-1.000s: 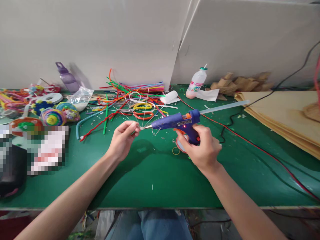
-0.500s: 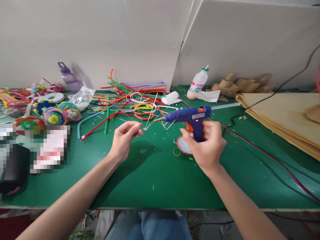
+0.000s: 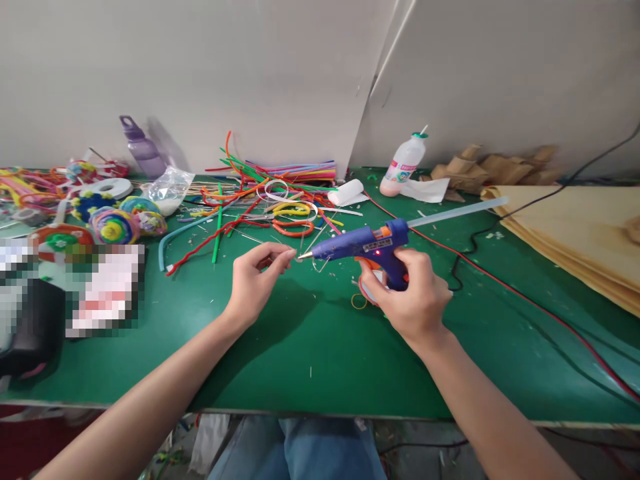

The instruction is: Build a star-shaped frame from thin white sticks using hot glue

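Note:
My right hand (image 3: 417,290) is wrapped round the handle of a blue hot glue gun (image 3: 350,244), a finger at its orange trigger. A clear glue stick (image 3: 460,211) sticks out of the gun's back, and a red light glows on its side. My left hand (image 3: 255,280) pinches a thin wire piece (image 3: 317,267) with several fine strands; its middle is mostly hidden by the fingers and nozzle. The metal nozzle tip is right beside my left fingertips; whether it touches the wire I cannot tell. Below the gun lies a partly hidden white disc with a red rim (image 3: 369,288).
Behind my hands lie colourful pipe cleaners (image 3: 280,172) and orange-and-yellow scissors (image 3: 294,228). A purple bottle (image 3: 145,152) and yarn pieces (image 3: 111,228) are at left, a drink bottle (image 3: 405,163) and brown paper (image 3: 575,233) at right. A red cord (image 3: 525,291) crosses the table.
The glue gun has moved left and down, its nozzle now at my left fingertips and its back tilted up. The left hand still pinches the wire piece. The view has shifted slightly.

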### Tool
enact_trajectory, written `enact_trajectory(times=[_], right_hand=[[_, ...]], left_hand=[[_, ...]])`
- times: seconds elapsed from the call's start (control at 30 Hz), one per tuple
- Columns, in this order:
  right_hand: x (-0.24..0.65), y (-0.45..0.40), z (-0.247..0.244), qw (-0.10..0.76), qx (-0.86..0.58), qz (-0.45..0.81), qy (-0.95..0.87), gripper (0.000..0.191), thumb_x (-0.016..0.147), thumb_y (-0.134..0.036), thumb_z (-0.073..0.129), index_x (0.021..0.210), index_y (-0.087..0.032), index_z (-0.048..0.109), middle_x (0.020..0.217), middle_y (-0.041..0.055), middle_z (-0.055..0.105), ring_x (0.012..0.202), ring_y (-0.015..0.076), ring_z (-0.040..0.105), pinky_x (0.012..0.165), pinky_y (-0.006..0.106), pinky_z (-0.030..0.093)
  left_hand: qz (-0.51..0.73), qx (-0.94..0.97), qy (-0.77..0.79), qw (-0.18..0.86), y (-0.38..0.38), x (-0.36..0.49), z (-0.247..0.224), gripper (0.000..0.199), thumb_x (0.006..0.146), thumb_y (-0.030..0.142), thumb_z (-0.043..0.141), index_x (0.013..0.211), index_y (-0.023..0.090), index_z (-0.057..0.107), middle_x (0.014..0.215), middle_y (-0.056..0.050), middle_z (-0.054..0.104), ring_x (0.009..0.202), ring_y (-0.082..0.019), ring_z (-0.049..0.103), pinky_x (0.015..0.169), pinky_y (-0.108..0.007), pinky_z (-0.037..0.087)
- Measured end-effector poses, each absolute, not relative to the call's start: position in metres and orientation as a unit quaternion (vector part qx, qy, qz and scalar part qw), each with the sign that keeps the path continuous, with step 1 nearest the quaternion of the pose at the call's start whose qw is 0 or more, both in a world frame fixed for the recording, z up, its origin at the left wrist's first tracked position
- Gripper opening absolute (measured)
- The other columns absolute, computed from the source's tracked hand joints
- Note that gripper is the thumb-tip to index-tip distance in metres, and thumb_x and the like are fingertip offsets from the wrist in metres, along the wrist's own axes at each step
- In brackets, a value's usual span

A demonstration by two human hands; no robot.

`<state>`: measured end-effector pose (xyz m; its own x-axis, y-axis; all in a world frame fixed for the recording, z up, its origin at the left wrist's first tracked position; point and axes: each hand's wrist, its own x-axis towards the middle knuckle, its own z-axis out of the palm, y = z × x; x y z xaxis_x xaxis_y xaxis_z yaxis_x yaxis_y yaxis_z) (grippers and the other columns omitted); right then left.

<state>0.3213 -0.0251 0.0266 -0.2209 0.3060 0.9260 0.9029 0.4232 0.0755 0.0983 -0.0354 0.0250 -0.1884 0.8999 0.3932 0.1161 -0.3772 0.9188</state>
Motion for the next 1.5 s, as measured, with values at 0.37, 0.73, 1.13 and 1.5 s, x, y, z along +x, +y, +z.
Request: enact_trajectory(times=[0.37,0.73,1.13,1.5], right_hand=[[0.3252,-0.0236,0.0212,0.427,-0.415,-0.35,-0.724,0.03,0.075,-0.035,0.067,0.095,-0.02,0.052,0.078,0.0031,0.065,0.059,0.0158,0.061,0.05,0.026,0.044],[0.3227,-0.0262,0.0252,0.418,-0.385,-0.344,-0.748,0.027,0.076,-0.028,0.066,0.096,-0.019,0.05,0.08,0.0036,0.067,0.057,0.0144,0.062,0.048,0.026,0.043],[0.3231,-0.0279,0.0267,0.409,-0.375,-0.378,-0.74,0.032,0.076,-0.026,0.069,0.1,-0.018,0.051,0.08,0.0047,0.068,0.059,0.0147,0.063,0.05,0.025,0.045],[0.3271,-0.0268,0.0223,0.401,-0.416,-0.362,-0.732,0.027,0.077,-0.033,0.067,0.095,-0.019,0.052,0.082,0.0063,0.068,0.06,0.0162,0.063,0.05,0.027,0.043]], left_hand=[[0.619,0.557,0.475,0.286,-0.0356,0.0975,0.0241,0.011,0.075,0.028,0.068,0.071,0.019,0.072,0.059,0.001,0.062,0.055,-0.011,0.053,0.054,-0.023,0.041],[0.617,0.555,0.479,0.285,-0.0347,0.0975,0.0234,0.012,0.075,0.03,0.068,0.07,0.019,0.071,0.058,0.001,0.062,0.055,-0.011,0.053,0.054,-0.023,0.041],[0.603,0.554,0.502,0.279,-0.0352,0.097,0.0256,0.017,0.077,0.033,0.065,0.071,0.017,0.068,0.06,0.001,0.061,0.057,-0.01,0.052,0.054,-0.021,0.042],[0.618,0.541,0.493,0.287,-0.0337,0.0957,0.0243,0.017,0.076,0.032,0.067,0.069,0.017,0.068,0.057,0.002,0.059,0.054,-0.008,0.05,0.05,-0.019,0.04]])
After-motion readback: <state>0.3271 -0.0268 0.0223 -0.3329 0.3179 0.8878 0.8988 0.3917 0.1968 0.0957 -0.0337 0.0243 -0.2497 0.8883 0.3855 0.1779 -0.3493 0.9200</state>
